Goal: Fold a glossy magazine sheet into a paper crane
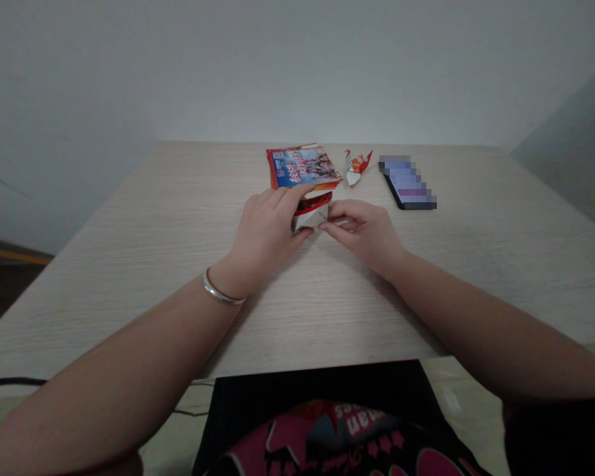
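Observation:
A partly folded piece of paper, white outside with a red and dark printed inner face, is held between both hands just above the table. My left hand, with a silver bangle at the wrist, is closed around its left side, thumb below and fingers over the top. At its right edge, my right hand pinches the paper between thumb and fingers. Parts of the paper are hidden by the fingers. Right behind my left hand lies a stack of colourful printed sheets.
A small folded paper figure, red, orange and white, stands right of the sheets. Farther right lies a phone with a blurred screen. The pale wooden table meets a wall at the back. A dark cable runs at the lower left.

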A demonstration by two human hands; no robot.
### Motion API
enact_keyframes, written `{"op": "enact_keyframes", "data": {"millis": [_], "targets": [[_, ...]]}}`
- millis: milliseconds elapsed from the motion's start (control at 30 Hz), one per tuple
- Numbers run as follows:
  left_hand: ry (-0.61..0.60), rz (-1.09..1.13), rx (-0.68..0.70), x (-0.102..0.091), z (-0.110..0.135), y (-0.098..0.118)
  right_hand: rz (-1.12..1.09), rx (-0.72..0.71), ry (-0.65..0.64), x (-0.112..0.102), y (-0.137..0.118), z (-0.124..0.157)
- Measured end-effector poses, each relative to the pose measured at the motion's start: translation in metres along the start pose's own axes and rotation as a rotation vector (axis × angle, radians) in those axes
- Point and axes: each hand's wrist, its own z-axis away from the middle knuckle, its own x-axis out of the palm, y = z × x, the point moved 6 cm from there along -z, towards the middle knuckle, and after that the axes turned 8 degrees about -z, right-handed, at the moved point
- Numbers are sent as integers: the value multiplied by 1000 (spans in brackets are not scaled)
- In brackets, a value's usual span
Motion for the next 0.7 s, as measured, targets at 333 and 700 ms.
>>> {"op": "enact_keyframes", "data": {"millis": [333,700], "targets": [[17,25,8,-3,3,2,202,-111,-33,-2,-5,-3],[99,217,2,-13,2,1,210,-195,18,-6,-14,2]]}}
